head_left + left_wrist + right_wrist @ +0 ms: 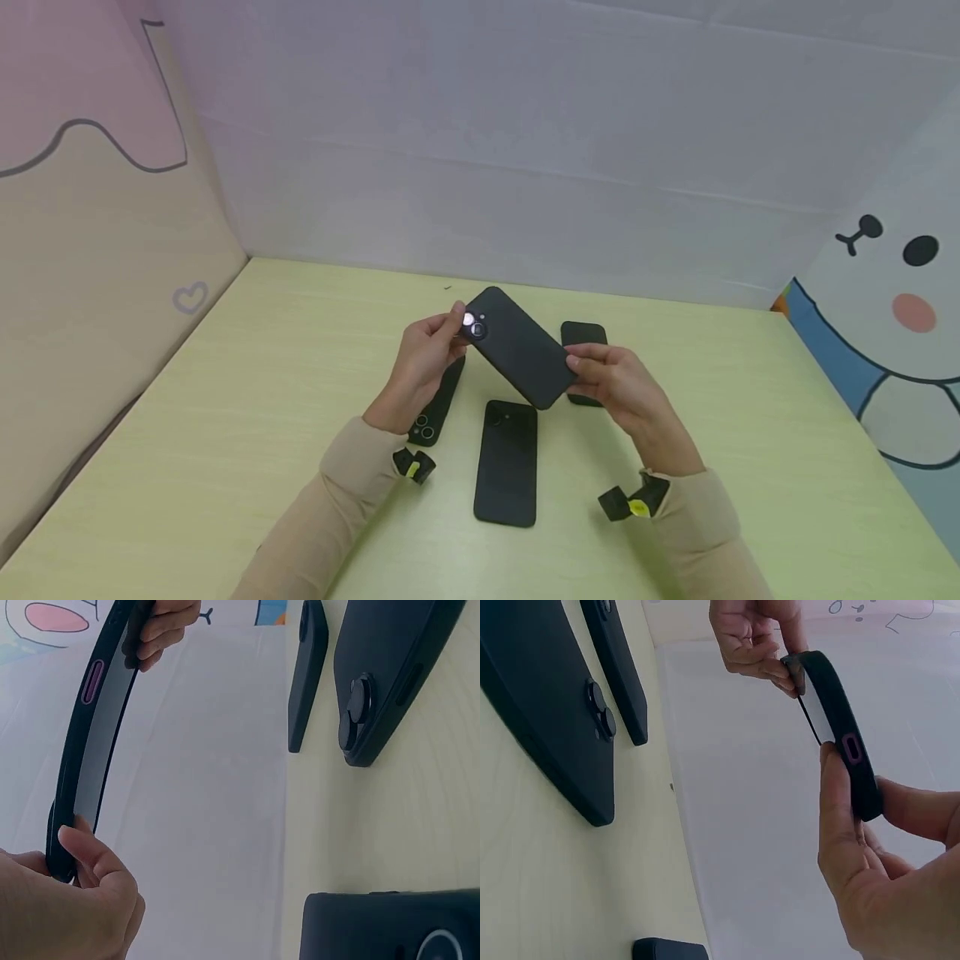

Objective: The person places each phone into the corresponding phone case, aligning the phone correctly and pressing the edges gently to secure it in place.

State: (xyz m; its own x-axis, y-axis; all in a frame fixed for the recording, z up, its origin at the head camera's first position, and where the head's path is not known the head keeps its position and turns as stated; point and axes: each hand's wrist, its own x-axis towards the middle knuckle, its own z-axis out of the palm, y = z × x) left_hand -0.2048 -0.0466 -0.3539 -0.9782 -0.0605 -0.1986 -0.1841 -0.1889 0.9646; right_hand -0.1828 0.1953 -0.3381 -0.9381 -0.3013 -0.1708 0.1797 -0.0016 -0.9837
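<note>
Above green table, black phone pinched between both hands' fingers.

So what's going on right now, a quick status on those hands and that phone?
Left hand and right hand each pinch an end of the black phone, held above the table. Three more phones lie beneath. Nothing blocking.
</note>
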